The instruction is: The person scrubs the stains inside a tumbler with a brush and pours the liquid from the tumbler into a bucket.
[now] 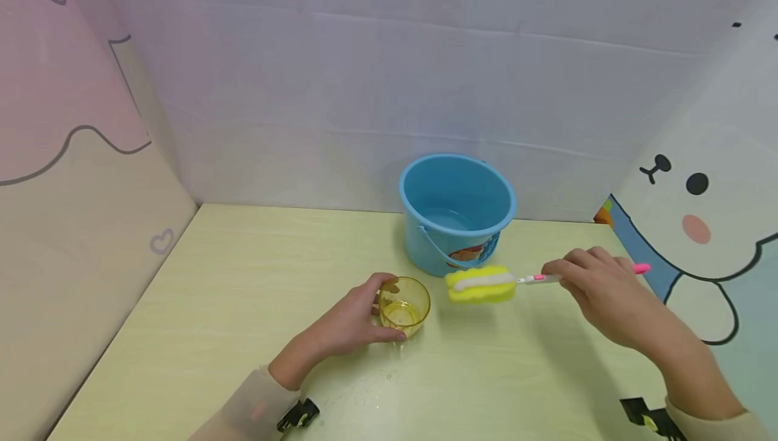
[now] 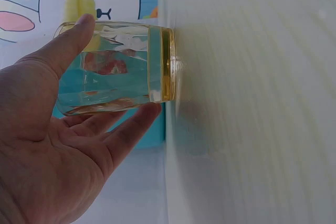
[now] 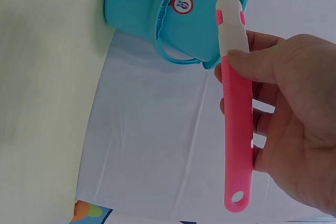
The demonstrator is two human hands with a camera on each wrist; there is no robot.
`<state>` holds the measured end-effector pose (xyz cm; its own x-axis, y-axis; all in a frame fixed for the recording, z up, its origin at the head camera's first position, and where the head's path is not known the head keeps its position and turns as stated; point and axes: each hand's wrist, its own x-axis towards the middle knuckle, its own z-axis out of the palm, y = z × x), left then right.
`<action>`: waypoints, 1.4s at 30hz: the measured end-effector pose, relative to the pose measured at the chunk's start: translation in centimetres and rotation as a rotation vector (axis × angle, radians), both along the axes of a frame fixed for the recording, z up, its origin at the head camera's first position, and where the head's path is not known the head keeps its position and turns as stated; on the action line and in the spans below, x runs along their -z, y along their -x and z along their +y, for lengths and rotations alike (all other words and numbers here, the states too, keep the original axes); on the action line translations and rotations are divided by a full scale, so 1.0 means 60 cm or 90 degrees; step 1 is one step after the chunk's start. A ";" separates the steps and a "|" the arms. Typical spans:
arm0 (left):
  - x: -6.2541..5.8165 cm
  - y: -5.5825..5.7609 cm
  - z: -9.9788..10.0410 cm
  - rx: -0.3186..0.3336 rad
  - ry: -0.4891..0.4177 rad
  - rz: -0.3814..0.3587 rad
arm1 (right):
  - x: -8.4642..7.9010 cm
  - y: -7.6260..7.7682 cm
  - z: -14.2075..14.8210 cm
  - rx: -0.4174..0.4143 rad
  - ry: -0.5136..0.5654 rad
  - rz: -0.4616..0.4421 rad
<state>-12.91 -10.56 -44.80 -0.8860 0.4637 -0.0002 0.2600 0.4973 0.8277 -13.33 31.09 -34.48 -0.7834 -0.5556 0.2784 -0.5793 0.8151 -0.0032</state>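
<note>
Fingers and thumb of my left hand grip a yellowish see-through glass cup from its left side. The cup is upright, mouth up, its thick base at or just above the tabletop in the left wrist view. My right hand holds a sponge cup brush by its pink and white handle, the thumb laid along the front. The brush's yellow and white sponge head points left above the table, a little to the right of the cup and apart from it.
Behind the cup and sponge stands a light blue bucket with a hanging handle and a printed label. Water drops dot the pale wooden tabletop near the left wrist. Cloth walls with cartoon prints rise around the table.
</note>
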 end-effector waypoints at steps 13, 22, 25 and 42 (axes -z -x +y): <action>0.003 0.002 0.004 0.003 0.003 -0.001 | 0.073 0.009 0.030 -0.021 0.048 -0.038; 0.005 0.005 0.005 0.006 0.005 0.002 | 0.111 0.014 0.037 -0.014 0.061 -0.097; 0.005 0.005 0.006 0.006 0.005 0.003 | 0.120 0.015 0.038 -0.017 0.071 -0.106; 0.011 0.005 0.001 -0.006 -0.006 -0.001 | 0.164 0.029 0.035 -0.015 0.087 -0.172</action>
<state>-13.24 -10.52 -45.46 -0.8901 0.4558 0.0035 0.2549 0.4914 0.8328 -15.08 33.19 -44.32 -0.8269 -0.5460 0.1347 -0.5609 0.7832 -0.2681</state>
